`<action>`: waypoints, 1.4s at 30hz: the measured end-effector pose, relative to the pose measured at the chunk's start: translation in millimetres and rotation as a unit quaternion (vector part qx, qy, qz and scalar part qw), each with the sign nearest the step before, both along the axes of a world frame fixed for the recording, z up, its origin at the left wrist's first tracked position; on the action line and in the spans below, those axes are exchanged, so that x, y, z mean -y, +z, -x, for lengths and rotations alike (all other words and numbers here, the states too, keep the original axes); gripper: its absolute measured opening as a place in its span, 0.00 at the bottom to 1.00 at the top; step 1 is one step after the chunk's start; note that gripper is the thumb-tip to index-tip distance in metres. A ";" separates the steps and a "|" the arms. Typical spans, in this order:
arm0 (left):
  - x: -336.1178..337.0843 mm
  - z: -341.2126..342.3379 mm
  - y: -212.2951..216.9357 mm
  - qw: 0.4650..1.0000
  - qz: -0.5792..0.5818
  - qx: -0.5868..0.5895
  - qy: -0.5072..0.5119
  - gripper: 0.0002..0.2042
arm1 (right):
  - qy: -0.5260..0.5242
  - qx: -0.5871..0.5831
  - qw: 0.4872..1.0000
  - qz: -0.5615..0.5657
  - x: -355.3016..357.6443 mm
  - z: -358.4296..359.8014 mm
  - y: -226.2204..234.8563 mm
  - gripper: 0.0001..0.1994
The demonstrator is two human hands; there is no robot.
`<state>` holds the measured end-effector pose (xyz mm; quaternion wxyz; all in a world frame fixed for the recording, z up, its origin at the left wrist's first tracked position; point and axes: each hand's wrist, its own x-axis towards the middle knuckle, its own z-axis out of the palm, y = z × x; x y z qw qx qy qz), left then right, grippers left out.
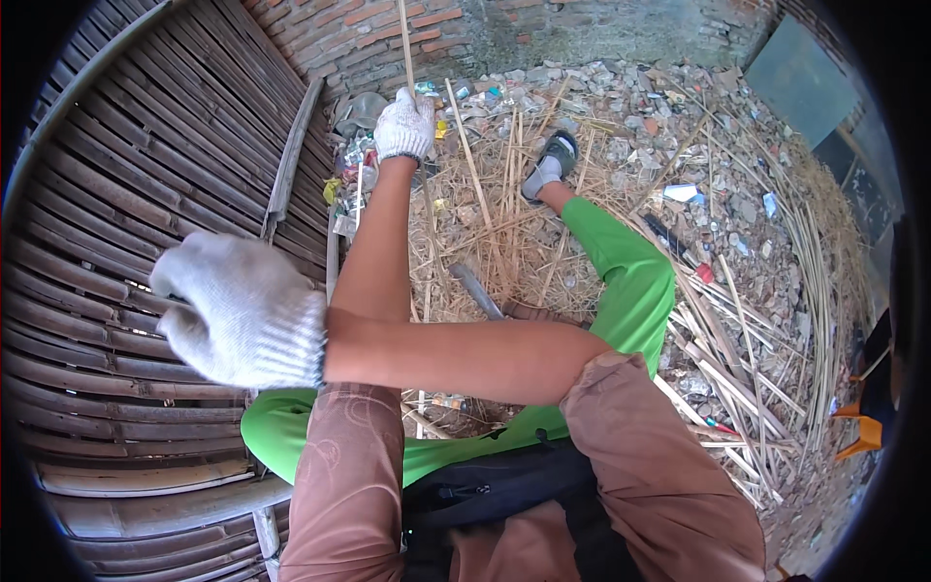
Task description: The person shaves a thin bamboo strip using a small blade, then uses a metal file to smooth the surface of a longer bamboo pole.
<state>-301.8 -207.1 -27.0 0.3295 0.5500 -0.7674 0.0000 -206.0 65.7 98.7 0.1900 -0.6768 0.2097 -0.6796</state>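
Observation:
My left hand (pixel 405 126), in a white knitted glove, reaches forward and is closed around a long thin bamboo strip (pixel 405 44). The strip runs up past the fist and continues below it beside my forearm. Crossing over my left arm, my right arm brings my right hand (pixel 242 310), in a matching glove, far to the left before the bamboo slat wall (pixel 107 262). Its fingers are slightly blurred and loosely curled, with a gap between thumb and fingers; nothing shows in them. Below my forearms lies a flat greyish length (pixel 475 291), its kind unclear.
My green-trousered leg (pixel 621 252) stretches forward, ending in a dark sandal (pixel 553 165). Bamboo strips (pixel 732 373) lie piled at the right, near a dark object with a red end (pixel 693 267). Rubble and litter lie before a brick wall (pixel 543 39); a grey panel (pixel 800 82) leans far right.

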 end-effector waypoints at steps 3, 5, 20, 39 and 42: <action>-9.1 25.0 -0.6 0.999 0.008 0.006 -0.040 0.26 | 0.027 -0.025 0.992 0.124 -7.8 -24.5 -14.9 0.07; -7.8 -0.9 -15.2 0.998 0.031 0.005 -0.056 0.26 | 0.023 -0.015 0.995 0.099 11.9 -23.7 -36.6 0.06; -46.1 14.1 -70.5 0.988 -0.078 0.041 -0.129 0.23 | -0.146 -0.196 0.967 0.072 83.3 55.7 -111.0 0.05; -43.7 -56.4 -1.3 0.940 -0.170 0.172 -0.240 0.25 | -0.115 -0.166 0.911 -0.360 155.7 113.3 -256.4 0.25; -47.1 -77.8 9.0 0.951 -0.133 0.168 -0.222 0.25 | -0.041 -0.055 0.906 -0.417 170.5 91.8 -243.9 0.21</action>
